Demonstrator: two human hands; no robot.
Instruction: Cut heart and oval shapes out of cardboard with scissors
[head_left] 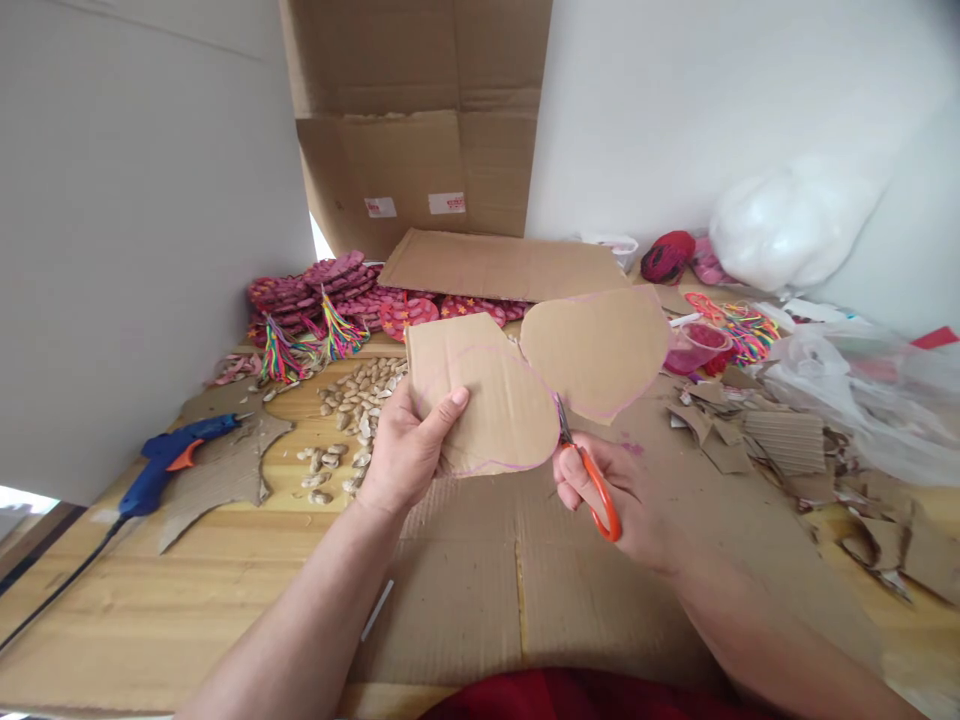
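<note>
I have the left hand (401, 445) at the near left edge of the cardboard (499, 410), its grip pinching the piece with the thumb flat on the upper face and the fingers hidden beneath. The cardboard is raised over the brown sheet (457, 590) on the table (262, 610). It spreads into two broad parts, the right one rounded, and purple lines run along the edges and across the left part. In the right hand (611, 485) I have the scissors (602, 500), the grip closed around the orange handles. Their blades point up and away at the near side of the cardboard, where the two parts meet; I cannot tell how far apart the blades are.

On my left, the blue glue gun (169, 455) lies with its nozzle over a curved offcut (225, 480). Peanut shells (364, 390) are scattered between it and the cardboard, and behind them I see bright tassels (343, 330) beside a pile of pink discs (326, 285). A cardboard panel (502, 262) rests partly over the discs. On my right are a pink cup (691, 348), coloured strings (746, 330), a crumpled clear bag (847, 390) and a heap of scraps (787, 440). A dark red yarn ball (667, 257) sits farther back, near a stuffed white bag (799, 230).
</note>
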